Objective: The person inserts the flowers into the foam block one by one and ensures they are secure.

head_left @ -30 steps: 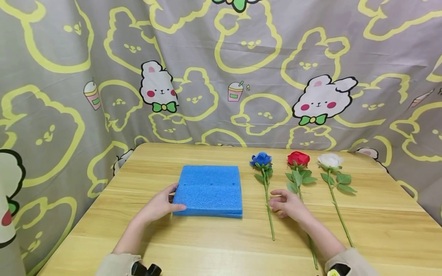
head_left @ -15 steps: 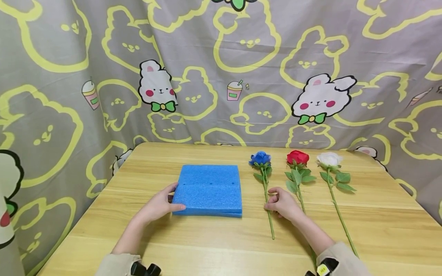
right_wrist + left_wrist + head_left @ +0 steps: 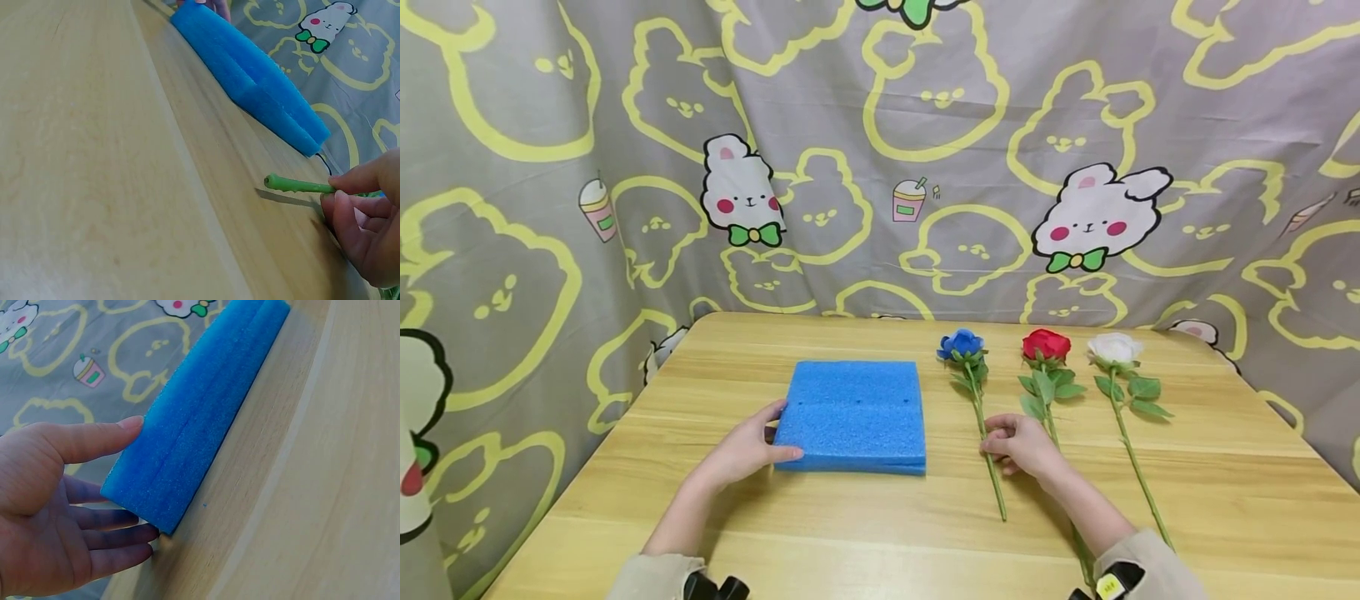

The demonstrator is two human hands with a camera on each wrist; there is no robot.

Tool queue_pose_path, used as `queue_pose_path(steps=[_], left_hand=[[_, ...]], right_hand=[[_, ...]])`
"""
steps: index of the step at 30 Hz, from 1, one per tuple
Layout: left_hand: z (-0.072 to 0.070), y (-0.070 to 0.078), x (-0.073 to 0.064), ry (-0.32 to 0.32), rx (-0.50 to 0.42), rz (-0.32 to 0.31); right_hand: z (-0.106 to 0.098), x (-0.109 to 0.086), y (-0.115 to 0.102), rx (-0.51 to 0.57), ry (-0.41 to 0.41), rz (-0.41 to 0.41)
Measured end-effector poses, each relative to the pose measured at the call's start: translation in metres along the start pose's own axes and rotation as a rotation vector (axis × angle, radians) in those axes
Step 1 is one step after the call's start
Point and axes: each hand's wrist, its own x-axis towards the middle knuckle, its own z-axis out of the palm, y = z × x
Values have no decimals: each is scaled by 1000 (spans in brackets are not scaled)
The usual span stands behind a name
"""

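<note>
A blue foam block (image 3: 859,425) lies flat on the wooden table, a row of small holes across its top. My left hand (image 3: 745,446) holds its left side; in the left wrist view the thumb (image 3: 100,439) presses one edge and the fingers lie at its end. To the right, my right hand (image 3: 1026,446) pinches the green stem of a blue rose (image 3: 961,344) between thumb and fingertips. The right wrist view shows the cut stem end (image 3: 290,184) raised a little over its shadow. Most of the blue flower is hidden there.
A red rose (image 3: 1047,344) lies right of the blue one, its stem partly under my right forearm. Farther right is a white rose (image 3: 1116,350) with green leaves. Behind the table (image 3: 850,542) hangs a grey patterned curtain (image 3: 835,75).
My right hand has moved left onto the blue rose's stem and pinched it. The stem has since tilted, its lower end swinging slightly right. The left hand and foam block have stayed put.
</note>
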Motion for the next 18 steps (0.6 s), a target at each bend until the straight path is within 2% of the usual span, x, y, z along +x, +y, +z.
queue_pose_path(steps=[4, 18], left_hand=[[0, 0, 0, 2, -1, 5], [-1, -1, -1, 1, -11, 18]], right_hand=[[-1, 0, 0, 44, -17, -9], [-3, 0, -6, 311, -130, -45]])
